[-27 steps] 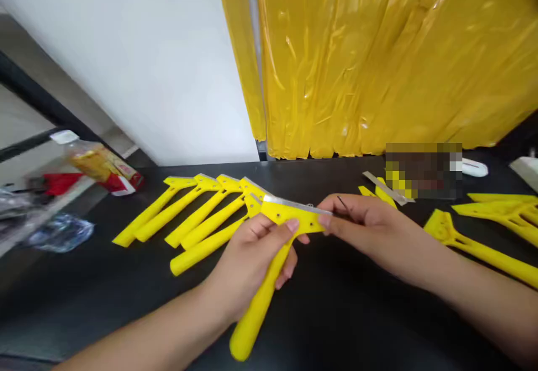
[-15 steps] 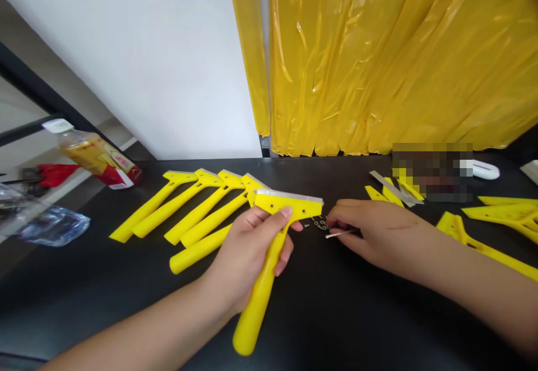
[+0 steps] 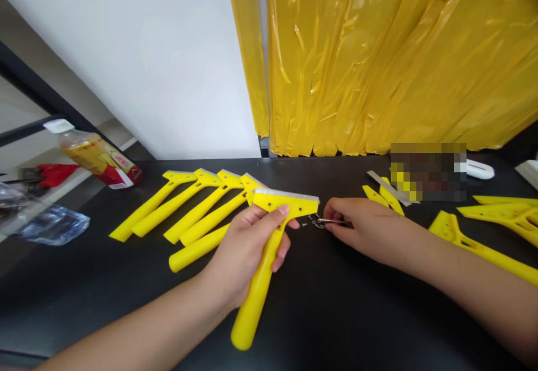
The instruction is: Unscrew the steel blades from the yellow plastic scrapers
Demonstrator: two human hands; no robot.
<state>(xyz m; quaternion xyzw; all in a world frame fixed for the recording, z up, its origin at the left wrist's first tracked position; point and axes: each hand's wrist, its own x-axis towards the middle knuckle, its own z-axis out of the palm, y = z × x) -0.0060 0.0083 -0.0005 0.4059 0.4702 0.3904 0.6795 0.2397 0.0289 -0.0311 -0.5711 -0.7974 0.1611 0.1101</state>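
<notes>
My left hand (image 3: 247, 242) is closed around a yellow scraper (image 3: 256, 298), its thumb pressed on the neck below the wide head. A pale blade edge runs along the top of that head, and two small dark holes show in its face. My right hand (image 3: 361, 222) pinches a thin pale stick-like tool (image 3: 330, 221) whose kind I cannot make out. The tool's tip reaches over several small metal screws and nuts (image 3: 316, 225) on the black table. Beside my left hand lies a row of several more yellow scrapers (image 3: 210, 198), heads pointing away.
On the right lie more yellow scraper handles (image 3: 483, 245), loose yellow plates (image 3: 390, 196) and grey blades (image 3: 380, 185). A drink bottle (image 3: 98, 155) and a clear plastic package (image 3: 59, 222) are at the left. Yellow plastic sheeting (image 3: 378, 68) hangs behind the table.
My right hand has shifted slightly left, and the thin tool's tip has swung up and away onto the small screws and nuts. My left hand still holds the scraper, nearly unmoved.
</notes>
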